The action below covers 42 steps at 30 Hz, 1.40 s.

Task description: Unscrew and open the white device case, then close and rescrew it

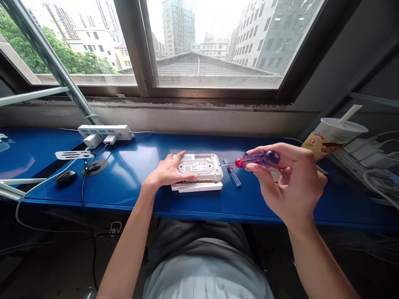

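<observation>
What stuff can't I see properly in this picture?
All in the head view:
Left end of the white device: covered by the left hand.
Most words on the device label: too small.
Whether the screwdriver touches the device: tip too small.
White printed thing: partly behind the right hand.

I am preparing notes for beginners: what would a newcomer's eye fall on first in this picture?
Probably the red-purple screwdriver in the right hand, pointing at the white box held by the left hand on the blue desk. Next, the bright window behind the desk and the drink cup at the right.
</observation>
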Tool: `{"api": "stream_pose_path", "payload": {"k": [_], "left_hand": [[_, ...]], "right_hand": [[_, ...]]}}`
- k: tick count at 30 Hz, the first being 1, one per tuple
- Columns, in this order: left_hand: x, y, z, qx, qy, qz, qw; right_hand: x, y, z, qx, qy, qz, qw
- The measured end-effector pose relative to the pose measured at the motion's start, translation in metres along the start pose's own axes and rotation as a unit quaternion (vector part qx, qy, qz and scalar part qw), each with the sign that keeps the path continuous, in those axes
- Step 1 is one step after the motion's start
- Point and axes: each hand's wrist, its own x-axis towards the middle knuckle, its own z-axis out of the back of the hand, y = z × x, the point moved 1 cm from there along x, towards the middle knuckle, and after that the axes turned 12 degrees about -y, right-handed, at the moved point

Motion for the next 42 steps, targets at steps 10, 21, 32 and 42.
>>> {"api": "stream_pose_path", "payload": {"k": [10,21,32,42], "left_hand": [[-0.006,-0.016,0.009,-0.072,-0.023,0.009,0.997],[-0.006,-0.020,0.007,-0.128,-0.016,0.037,0.991],[-0.006,-0.020,0.007,-0.140,-0.046,0.020,0.989],[-0.005,-0.021,0.006,-0.161,-0.106,-0.037,0.981]], "right_hand": [[-0.005,0.011,0.004,0.008,-0.023,-0.017,1.000],[-0.003,0.005,0.002,0.003,-0.002,-0.007,1.000],[-0.003,0.008,0.002,0.008,-0.005,-0.017,1.000],[-0.001,0.015,0.006,-0.001,-0.022,-0.030,0.999]]}}
